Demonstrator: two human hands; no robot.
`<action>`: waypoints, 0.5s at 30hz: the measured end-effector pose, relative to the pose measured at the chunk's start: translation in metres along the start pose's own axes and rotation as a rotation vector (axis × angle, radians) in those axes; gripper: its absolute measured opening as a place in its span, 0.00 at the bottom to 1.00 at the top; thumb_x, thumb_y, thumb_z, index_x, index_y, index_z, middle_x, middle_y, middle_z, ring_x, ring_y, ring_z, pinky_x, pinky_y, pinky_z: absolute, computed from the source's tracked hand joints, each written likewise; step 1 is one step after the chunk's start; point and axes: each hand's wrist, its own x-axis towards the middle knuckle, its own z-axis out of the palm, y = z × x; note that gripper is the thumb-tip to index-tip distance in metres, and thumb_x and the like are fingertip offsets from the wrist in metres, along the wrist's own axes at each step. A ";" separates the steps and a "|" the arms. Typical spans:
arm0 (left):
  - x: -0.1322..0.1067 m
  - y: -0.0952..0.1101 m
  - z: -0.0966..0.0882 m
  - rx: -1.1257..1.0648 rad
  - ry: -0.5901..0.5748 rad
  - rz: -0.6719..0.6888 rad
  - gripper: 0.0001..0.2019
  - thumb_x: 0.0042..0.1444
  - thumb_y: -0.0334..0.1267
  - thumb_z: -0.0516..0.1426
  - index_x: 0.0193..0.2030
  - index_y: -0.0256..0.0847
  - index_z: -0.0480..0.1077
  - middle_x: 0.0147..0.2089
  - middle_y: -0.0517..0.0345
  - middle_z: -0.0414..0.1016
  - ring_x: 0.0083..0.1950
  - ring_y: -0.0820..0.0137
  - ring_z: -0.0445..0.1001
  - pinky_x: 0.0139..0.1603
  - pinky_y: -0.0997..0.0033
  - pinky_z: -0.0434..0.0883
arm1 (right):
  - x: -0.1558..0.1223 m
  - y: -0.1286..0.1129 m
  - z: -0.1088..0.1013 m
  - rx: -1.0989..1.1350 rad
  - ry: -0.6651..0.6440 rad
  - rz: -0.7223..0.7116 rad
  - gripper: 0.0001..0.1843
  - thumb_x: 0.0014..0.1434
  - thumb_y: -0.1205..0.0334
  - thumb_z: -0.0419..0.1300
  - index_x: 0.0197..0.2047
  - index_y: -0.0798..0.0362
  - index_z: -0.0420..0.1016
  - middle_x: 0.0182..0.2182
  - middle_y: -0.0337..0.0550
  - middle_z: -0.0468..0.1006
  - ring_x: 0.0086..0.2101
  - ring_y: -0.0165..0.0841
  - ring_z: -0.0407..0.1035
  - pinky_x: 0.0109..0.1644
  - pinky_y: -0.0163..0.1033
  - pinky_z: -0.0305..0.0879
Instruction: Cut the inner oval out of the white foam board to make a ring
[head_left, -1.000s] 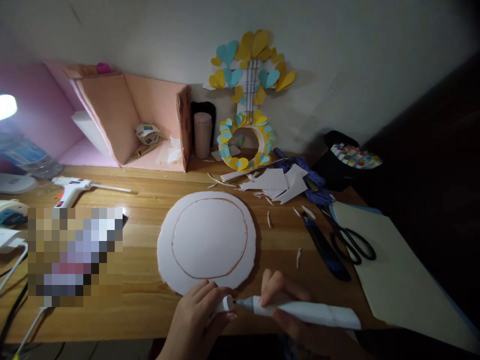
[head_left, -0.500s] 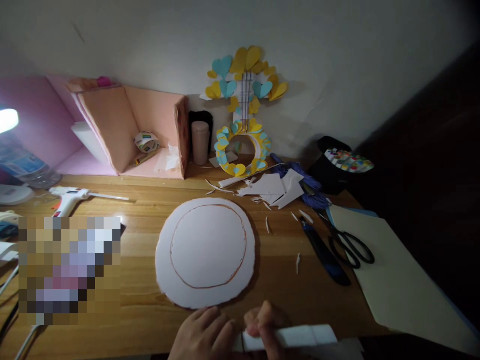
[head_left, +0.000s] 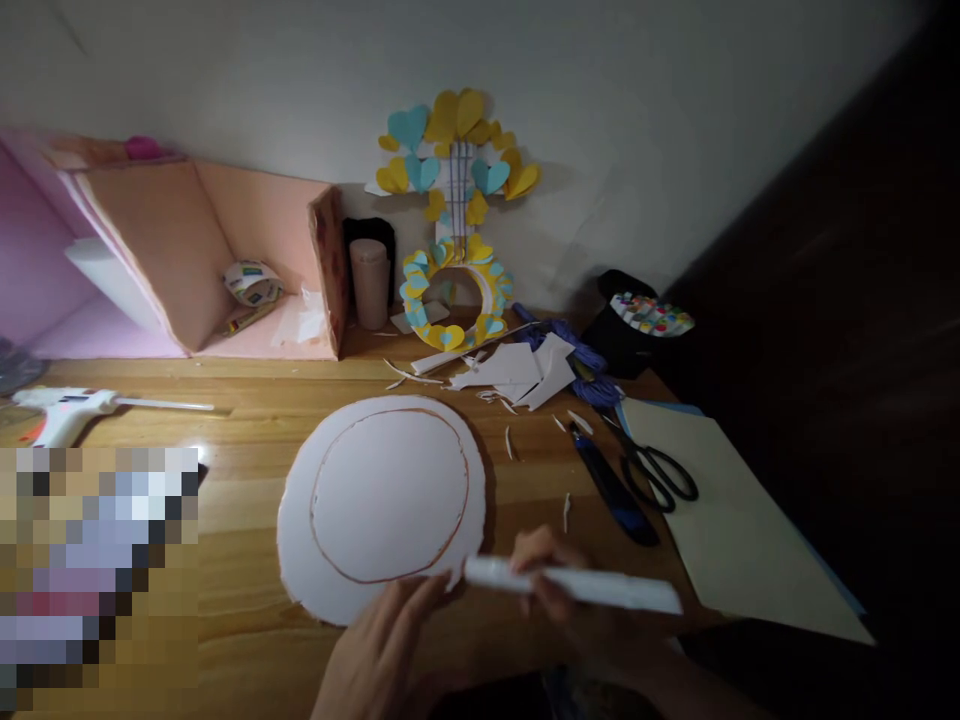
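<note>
My right hand [head_left: 551, 570] grips a white marker pen [head_left: 615, 588], held nearly level, its left end close to the disc's lower right edge. Fingers stretched out, my left hand [head_left: 394, 625] lies at the near edge of a white, roughly round board disc [head_left: 386, 495]. A brown-edged circular line runs inside the disc's rim. Right of the disc are a blue-and-black utility knife [head_left: 611, 490] and black-handled scissors [head_left: 660, 478].
Paper scraps [head_left: 517, 370] and blue cord [head_left: 577, 350] lie behind. A heart-decorated paper guitar shape [head_left: 459, 220] leans on the wall. A glue gun [head_left: 67, 412] and pink box [head_left: 262, 230] are left, cream sheets [head_left: 735, 520] right, a black marker holder [head_left: 637, 325] behind them.
My right hand has lifted the marker pen away from my left hand, up toward the disc. My left hand has straightened its fingers at the disc's edge. The view has turned right.
</note>
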 end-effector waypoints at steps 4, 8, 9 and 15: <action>-0.030 -0.034 -0.022 0.155 0.148 -0.288 0.18 0.61 0.45 0.52 0.55 0.44 0.64 0.49 0.49 0.72 0.47 0.62 0.74 0.43 0.64 0.75 | 0.025 0.021 -0.104 -0.626 0.033 -0.168 0.19 0.59 0.68 0.51 0.50 0.39 0.70 0.37 0.44 0.76 0.38 0.40 0.73 0.44 0.43 0.68; -0.059 -0.068 -0.041 0.296 0.113 -0.344 0.15 0.59 0.46 0.53 0.51 0.46 0.67 0.52 0.50 0.69 0.51 0.58 0.70 0.48 0.57 0.71 | 0.027 0.061 -0.179 -1.182 -0.200 -0.187 0.28 0.52 0.77 0.45 0.52 0.51 0.72 0.43 0.50 0.76 0.45 0.43 0.70 0.47 0.48 0.67; -0.062 -0.073 -0.044 0.313 0.088 -0.309 0.14 0.59 0.45 0.54 0.50 0.46 0.67 0.53 0.50 0.69 0.51 0.58 0.69 0.49 0.57 0.70 | 0.025 0.070 -0.189 -1.229 -0.258 -0.157 0.29 0.51 0.77 0.46 0.53 0.51 0.72 0.45 0.50 0.76 0.46 0.42 0.69 0.46 0.47 0.68; -0.056 -0.074 -0.046 0.331 0.053 -0.200 0.16 0.59 0.41 0.55 0.53 0.42 0.65 0.56 0.47 0.67 0.55 0.58 0.67 0.52 0.57 0.68 | 0.019 0.096 -0.192 -1.238 -0.209 0.065 0.31 0.51 0.79 0.42 0.52 0.51 0.73 0.51 0.49 0.73 0.51 0.39 0.66 0.52 0.44 0.65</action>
